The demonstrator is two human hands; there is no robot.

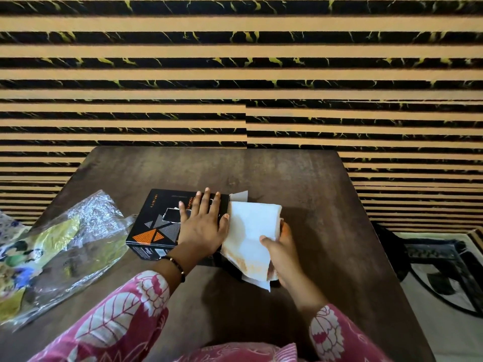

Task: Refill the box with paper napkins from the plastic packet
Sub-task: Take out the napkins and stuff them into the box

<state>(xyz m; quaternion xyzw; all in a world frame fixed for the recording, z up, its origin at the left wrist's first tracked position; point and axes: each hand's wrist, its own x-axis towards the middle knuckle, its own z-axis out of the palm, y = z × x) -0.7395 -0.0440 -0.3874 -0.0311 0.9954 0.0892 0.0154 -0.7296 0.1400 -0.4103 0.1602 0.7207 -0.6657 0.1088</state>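
Item 1: box (156,226), black w/ orange and grey triangles, lying flat mid-counter (313,192); right end flap open.
Item 2: napkins (251,239), white stack, at box's open right end, partly bent, lower sheets fanning out.
Item 3: plastic packet (70,246), clear crinkled, on counter left of box, apart from it.
Left hand (202,226): fingers straight, pressing flat on box top, steadying it.
Right hand (283,253): thumb on top, fingers under, gripping napkins.
Handling (judged): napkins light, soft, floppy, prob. tear or splay if held by one edge; best held across the stack's middle, squeezed thin, fed in squarely. Box light cardboard, likely slides unless held down.
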